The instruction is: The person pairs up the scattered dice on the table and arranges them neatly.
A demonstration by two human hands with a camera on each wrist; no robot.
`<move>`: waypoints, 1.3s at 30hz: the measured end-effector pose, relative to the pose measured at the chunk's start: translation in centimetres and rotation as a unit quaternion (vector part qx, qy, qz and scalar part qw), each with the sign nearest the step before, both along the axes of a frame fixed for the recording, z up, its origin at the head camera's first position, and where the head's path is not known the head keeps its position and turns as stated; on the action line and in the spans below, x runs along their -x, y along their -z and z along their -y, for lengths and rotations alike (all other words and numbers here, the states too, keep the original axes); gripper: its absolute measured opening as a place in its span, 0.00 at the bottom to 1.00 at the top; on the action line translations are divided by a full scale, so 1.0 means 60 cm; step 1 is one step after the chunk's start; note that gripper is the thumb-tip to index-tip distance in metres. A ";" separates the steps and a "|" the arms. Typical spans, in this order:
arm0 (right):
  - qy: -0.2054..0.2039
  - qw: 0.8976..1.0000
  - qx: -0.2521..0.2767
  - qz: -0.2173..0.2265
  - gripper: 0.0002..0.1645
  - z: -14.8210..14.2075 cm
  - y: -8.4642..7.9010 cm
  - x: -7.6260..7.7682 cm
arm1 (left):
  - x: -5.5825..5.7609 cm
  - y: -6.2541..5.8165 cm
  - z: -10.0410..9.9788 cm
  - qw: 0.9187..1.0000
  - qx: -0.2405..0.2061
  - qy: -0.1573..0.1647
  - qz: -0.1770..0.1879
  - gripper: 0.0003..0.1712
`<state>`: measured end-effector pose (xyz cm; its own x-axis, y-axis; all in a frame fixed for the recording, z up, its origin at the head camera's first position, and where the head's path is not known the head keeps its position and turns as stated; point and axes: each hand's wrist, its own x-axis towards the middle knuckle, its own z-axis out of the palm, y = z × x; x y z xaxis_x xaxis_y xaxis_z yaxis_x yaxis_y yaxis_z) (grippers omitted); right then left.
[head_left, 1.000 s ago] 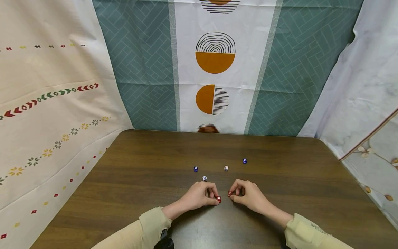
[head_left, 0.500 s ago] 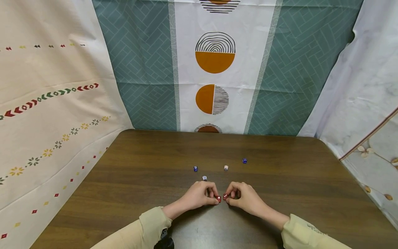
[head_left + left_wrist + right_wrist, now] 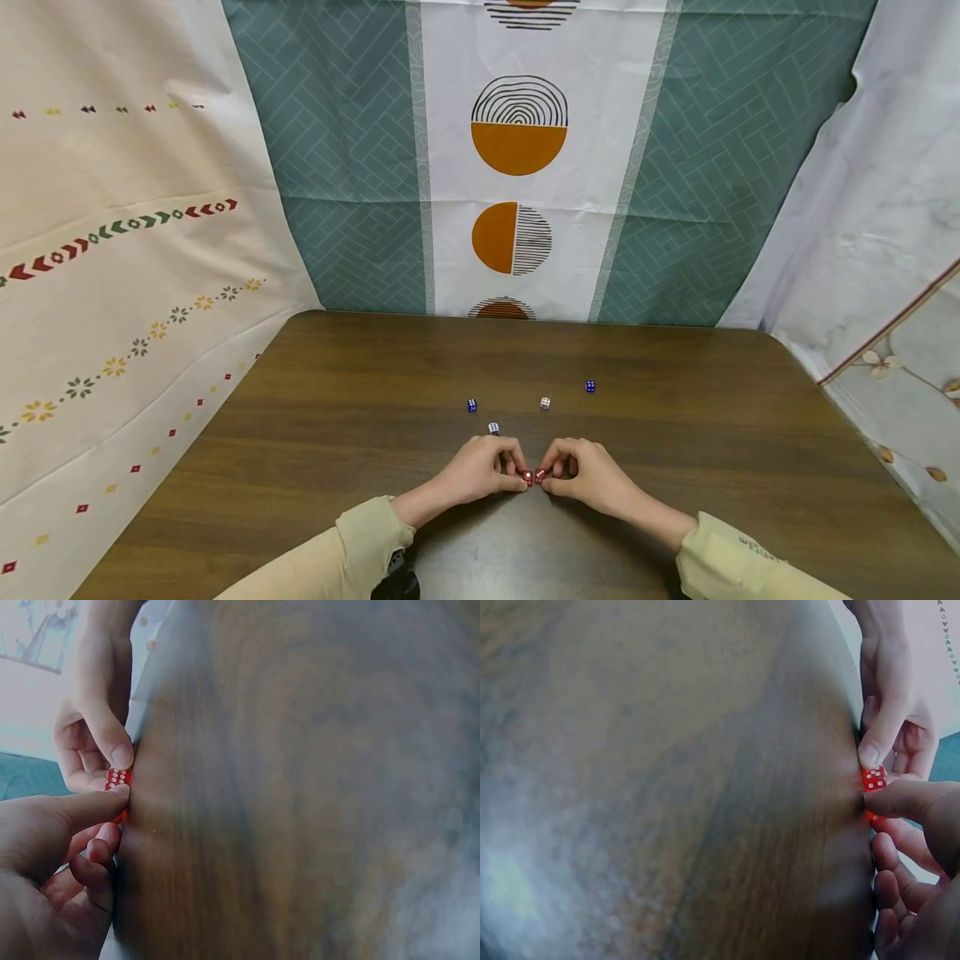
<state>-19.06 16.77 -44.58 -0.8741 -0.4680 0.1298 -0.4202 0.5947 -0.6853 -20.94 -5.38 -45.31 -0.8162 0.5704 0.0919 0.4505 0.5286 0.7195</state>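
Observation:
Between thumb and forefinger my left hand (image 3: 478,471) pinches a red die (image 3: 528,477) on the brown table. Facing it, my right hand (image 3: 592,475) pinches a second red die (image 3: 540,475) the same way. The two dice are very close together; whether they touch I cannot tell. Red with white pips shows between the fingertips in the left wrist view, where the die (image 3: 118,778) is partly covered by a thumb. In the right wrist view, a red die (image 3: 874,778) shows above the near thumb. Just behind my left hand sits a white die (image 3: 493,428).
Farther back on the wooden table (image 3: 360,358) lie a blue die (image 3: 472,406), another white die (image 3: 545,403) and another blue die (image 3: 590,387). Patterned cloths hang behind the table (image 3: 360,167) and along both sides.
My right hand has moved left with its red die, closing the gap to the other red die. My left hand has stayed in place.

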 end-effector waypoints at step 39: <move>-0.028 0.999 0.007 0.041 0.08 -0.007 0.006 0.015 | 0.001 -0.003 -0.001 1.000 -0.003 0.004 -0.001 0.08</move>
